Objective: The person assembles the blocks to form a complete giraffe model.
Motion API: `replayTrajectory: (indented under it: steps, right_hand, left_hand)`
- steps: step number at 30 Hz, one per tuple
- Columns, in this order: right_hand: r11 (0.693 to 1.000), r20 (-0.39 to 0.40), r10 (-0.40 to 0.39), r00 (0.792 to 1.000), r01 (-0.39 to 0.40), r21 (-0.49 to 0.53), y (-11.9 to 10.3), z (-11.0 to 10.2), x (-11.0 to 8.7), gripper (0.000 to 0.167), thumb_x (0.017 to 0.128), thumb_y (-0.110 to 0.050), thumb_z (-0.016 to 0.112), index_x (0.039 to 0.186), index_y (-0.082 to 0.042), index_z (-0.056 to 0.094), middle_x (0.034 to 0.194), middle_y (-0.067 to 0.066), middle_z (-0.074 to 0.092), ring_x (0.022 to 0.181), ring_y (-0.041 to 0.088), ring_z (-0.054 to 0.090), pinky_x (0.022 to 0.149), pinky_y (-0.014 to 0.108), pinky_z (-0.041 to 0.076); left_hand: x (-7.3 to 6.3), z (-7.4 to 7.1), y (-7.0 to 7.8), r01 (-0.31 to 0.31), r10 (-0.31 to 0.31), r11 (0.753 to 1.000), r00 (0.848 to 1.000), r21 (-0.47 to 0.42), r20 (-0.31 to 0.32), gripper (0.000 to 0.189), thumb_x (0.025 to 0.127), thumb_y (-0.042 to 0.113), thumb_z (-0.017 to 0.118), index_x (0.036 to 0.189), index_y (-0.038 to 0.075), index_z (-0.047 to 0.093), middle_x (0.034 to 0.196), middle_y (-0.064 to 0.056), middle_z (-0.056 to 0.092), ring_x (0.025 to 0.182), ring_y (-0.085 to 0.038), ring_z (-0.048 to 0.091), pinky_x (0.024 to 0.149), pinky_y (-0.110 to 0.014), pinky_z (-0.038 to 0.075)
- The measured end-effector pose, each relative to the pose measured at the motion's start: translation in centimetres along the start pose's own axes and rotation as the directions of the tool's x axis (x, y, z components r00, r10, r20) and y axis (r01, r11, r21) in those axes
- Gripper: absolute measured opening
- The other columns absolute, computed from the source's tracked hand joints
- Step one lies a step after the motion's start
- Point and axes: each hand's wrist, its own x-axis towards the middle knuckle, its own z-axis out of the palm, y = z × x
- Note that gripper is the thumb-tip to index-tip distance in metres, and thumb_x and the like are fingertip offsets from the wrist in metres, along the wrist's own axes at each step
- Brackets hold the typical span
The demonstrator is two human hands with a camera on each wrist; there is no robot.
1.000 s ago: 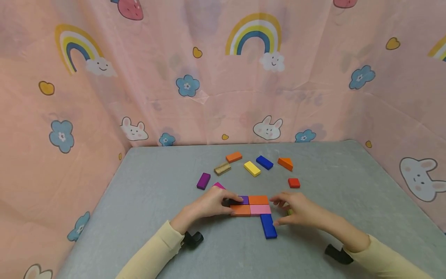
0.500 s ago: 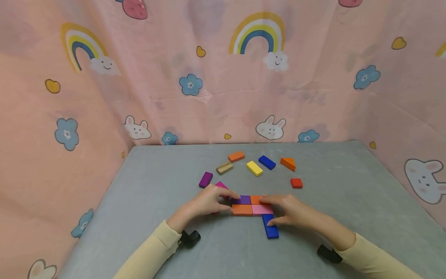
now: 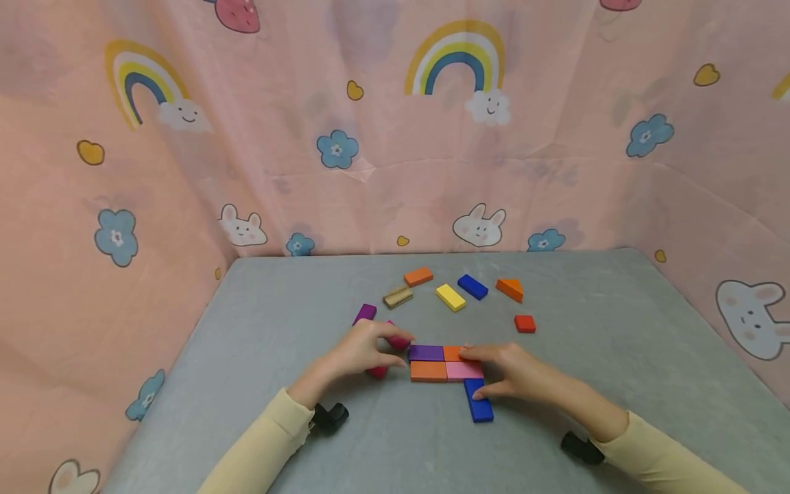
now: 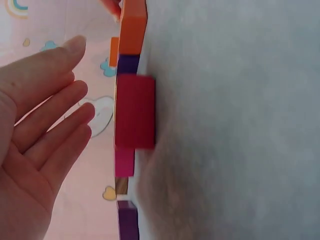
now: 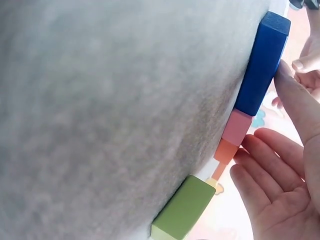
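On the grey table lies a flat group of blocks: a purple block (image 3: 426, 353) and an orange block (image 3: 452, 353) behind, another orange block (image 3: 428, 372) and a pink block (image 3: 463, 371) in front. A blue block (image 3: 480, 405) extends toward the viewer from the pink one. My left hand (image 3: 358, 353) hovers with parted fingers just left of the group, partly over a magenta block (image 3: 398, 341) and a red block (image 4: 135, 112); it holds nothing. My right hand (image 3: 521, 372) rests fingertips on the back orange block and its thumb on the blue block.
Behind the group lie a dark purple block (image 3: 365, 312), a wood-grained block (image 3: 398, 297), an orange block (image 3: 418, 276), a yellow block (image 3: 450, 297), a blue block (image 3: 472, 287), an orange triangle (image 3: 510, 289) and a red block (image 3: 525, 324). A green block (image 5: 185, 210) sits by the right hand.
My right hand has moved left onto the orange and blue blocks. The left hand has withdrawn leftward from the purple and orange blocks, uncovering the purple one.
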Motion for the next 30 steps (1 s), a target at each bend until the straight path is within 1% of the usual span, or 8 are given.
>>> replayTrajectory:
  steps: [3,6,11,15,19,23,26,30]
  right_hand:
    - [1.0,0.003,0.001,1.0,-0.001,0.0,0.0,-0.1,0.0,0.068,0.077,-0.043,0.075,0.133,-0.008,0.056,0.134,0.009,0.057,0.121,0.025,0.057,0.094,0.04,0.049]
    - [1.0,0.004,0.001,1.0,-0.001,0.001,-0.1,-0.2,0.0,0.068,0.077,-0.041,0.076,0.132,-0.007,0.056,0.133,0.009,0.058,0.121,0.025,0.057,0.094,0.04,0.049]
    - [1.0,0.009,0.007,1.0,-0.007,0.0,-0.3,-0.3,0.0,0.068,0.077,-0.041,0.076,0.132,-0.007,0.056,0.133,0.01,0.058,0.121,0.026,0.056,0.094,0.041,0.049]
    - [1.0,0.007,0.002,1.0,-0.002,-0.008,-0.3,-0.3,0.1,0.068,0.077,-0.041,0.076,0.132,-0.007,0.056,0.133,0.009,0.058,0.121,0.026,0.056,0.094,0.041,0.049]
    - [1.0,-0.004,-0.008,1.0,0.008,-0.011,-0.3,-0.3,0.0,0.068,0.077,-0.042,0.075,0.132,-0.007,0.056,0.133,0.009,0.058,0.121,0.025,0.057,0.094,0.041,0.049]
    - [1.0,-0.012,-0.018,1.0,0.018,-0.01,-0.3,-0.3,0.0,0.068,0.078,-0.043,0.075,0.132,-0.007,0.056,0.132,0.01,0.058,0.12,0.026,0.057,0.093,0.041,0.05]
    - [1.0,-0.013,-0.022,1.0,0.022,-0.015,-0.3,-0.3,-0.1,0.068,0.078,-0.044,0.074,0.131,-0.006,0.056,0.132,0.011,0.059,0.119,0.027,0.058,0.093,0.042,0.05]
    - [0.999,-0.011,-0.029,1.0,0.028,-0.02,-0.3,-0.3,-0.1,0.068,0.079,-0.046,0.073,0.131,-0.005,0.057,0.131,0.012,0.059,0.118,0.028,0.058,0.092,0.043,0.05]
  left_hand:
    - [-0.1,-0.2,-0.3,0.049,-0.048,0.999,0.998,0.007,-0.04,0.043,0.075,0.019,0.081,0.115,0.009,0.069,0.111,-0.001,0.07,0.103,-0.014,0.064,0.088,-0.037,0.053]
    - [-0.1,-0.3,-0.5,0.124,-0.122,0.992,0.99,0.017,-0.074,0.046,0.075,0.02,0.081,0.118,0.01,0.068,0.113,-0.001,0.069,0.105,-0.015,0.063,0.092,-0.038,0.051]
    - [0.3,0.0,-0.7,0.24,-0.234,0.97,0.964,0.029,-0.128,0.055,0.073,0.025,0.082,0.123,0.009,0.064,0.12,-0.004,0.066,0.112,-0.021,0.06,0.095,-0.04,0.049]
    - [0.5,0.1,-0.8,0.305,-0.294,0.952,0.941,0.043,-0.168,0.062,0.071,0.029,0.084,0.125,0.007,0.062,0.123,-0.007,0.064,0.114,-0.024,0.058,0.096,-0.04,0.048]
    - [0.7,0.3,-0.7,0.351,-0.332,0.933,0.925,0.078,-0.188,0.068,0.069,0.031,0.085,0.127,0.004,0.06,0.122,-0.01,0.064,0.11,-0.024,0.059,0.092,-0.038,0.05]
    - [0.8,0.5,-0.6,0.388,-0.367,0.916,0.912,0.098,-0.184,0.07,0.069,0.031,0.085,0.126,0.002,0.06,0.115,-0.012,0.065,0.1,-0.021,0.06,0.083,-0.033,0.053]
    - [0.8,0.7,-0.7,0.404,-0.381,0.908,0.907,0.114,-0.179,0.07,0.068,0.032,0.086,0.126,0.002,0.06,0.111,-0.012,0.065,0.094,-0.019,0.059,0.076,-0.029,0.053]
    - [0.9,0.8,-0.9,0.401,-0.373,0.905,0.909,0.143,-0.185,0.069,0.068,0.033,0.085,0.124,0.001,0.061,0.11,-0.013,0.064,0.092,-0.019,0.057,0.073,-0.027,0.051]
